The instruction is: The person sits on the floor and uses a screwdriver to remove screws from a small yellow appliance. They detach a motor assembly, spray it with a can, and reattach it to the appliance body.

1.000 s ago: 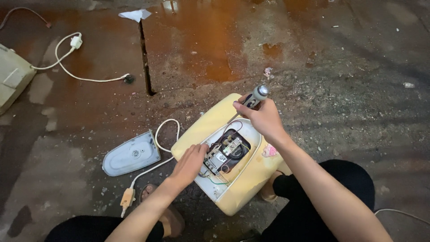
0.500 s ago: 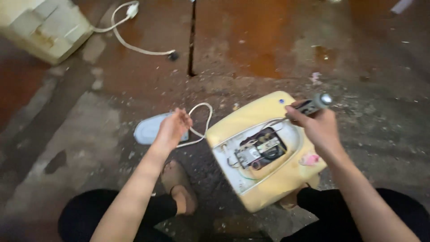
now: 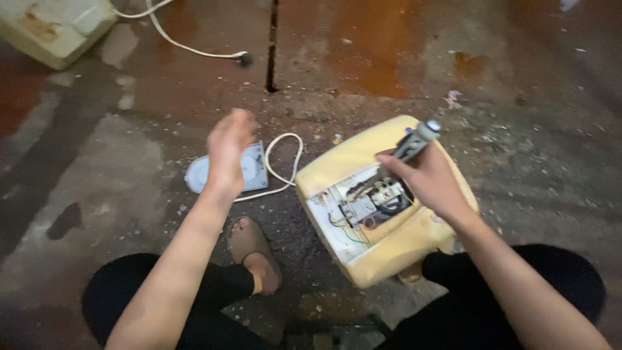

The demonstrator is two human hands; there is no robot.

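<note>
A pale yellow appliance [image 3: 350,162] lies on the ground with its bottom opened, showing wires and a switch block [image 3: 372,198]. My right hand [image 3: 431,178] rests on it and is shut on a screwdriver [image 3: 418,139] with a grey handle. My left hand [image 3: 228,150] hovers in the air left of the appliance, fingers loosely apart, holding nothing that I can see. Just beneath it lies the light blue cover plate [image 3: 249,172], with the white cord [image 3: 282,165] looped beside it.
A second cream appliance [image 3: 55,26] sits at the top left, its white cord and plug [image 3: 243,59] trailing across the wet concrete floor. A crack [image 3: 272,52] runs down the floor. My sandalled foot [image 3: 256,256] and dark trousers fill the bottom.
My left hand left the opened appliance and moved left over the cover plate, then rose. The view shifted, so the appliance now sits further right. The right hand keeps the screwdriver.
</note>
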